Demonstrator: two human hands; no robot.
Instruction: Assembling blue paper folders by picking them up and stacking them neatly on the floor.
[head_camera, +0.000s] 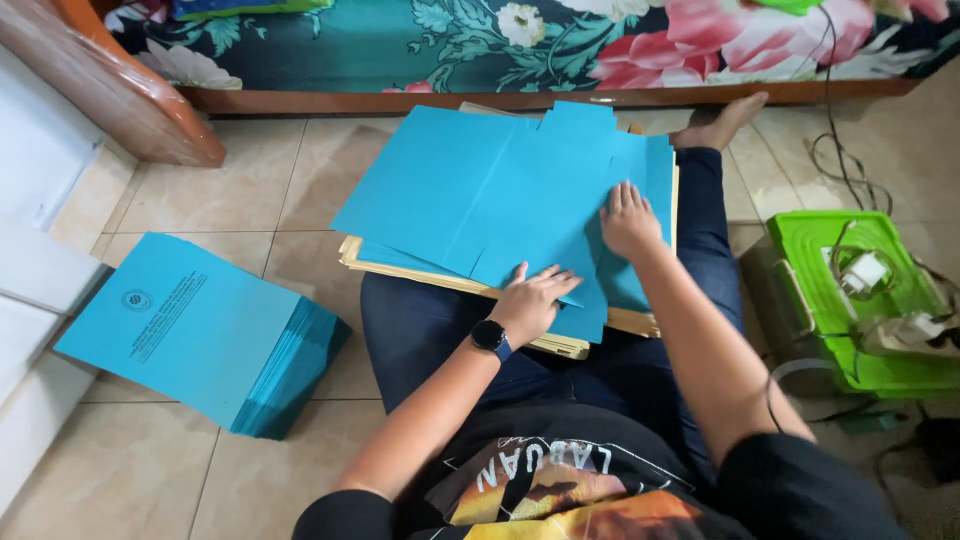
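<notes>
Far left, on the tiled floor (250, 180): a squared stack of blue printed covers (200, 335), edges flush, well apart from both hands.

Centre, across the seated person's lap: a loose spread of blue paper sheets (500, 200) lying over a thicker pile of cream sheets (420, 270), whose edges show along the near and left sides. The blue sheets overlap unevenly, with corners fanned out.

Left hand (535, 300): flat, palm down, fingers spread and extended; it presses on the near edge of the blue sheets and grips nothing. A dark smartwatch (490, 337) is on that wrist.

Right hand (630, 220): also open and flat, fingers slightly apart, resting on the right part of the top blue sheet. No sheet is pinched between fingers as far as the view shows.

Judgement on handling: the step looks like smoothing or aligning the top sheet. Best done with one palm anchoring the pile while the other slides outward with light, even pressure, so the lower sheets do not creep. The lap is an uneven support, so the pile could tip toward the knees.

Far right: a green plastic box (850, 300) with a white plug adapter and cables (865, 272), near the right leg.
</notes>
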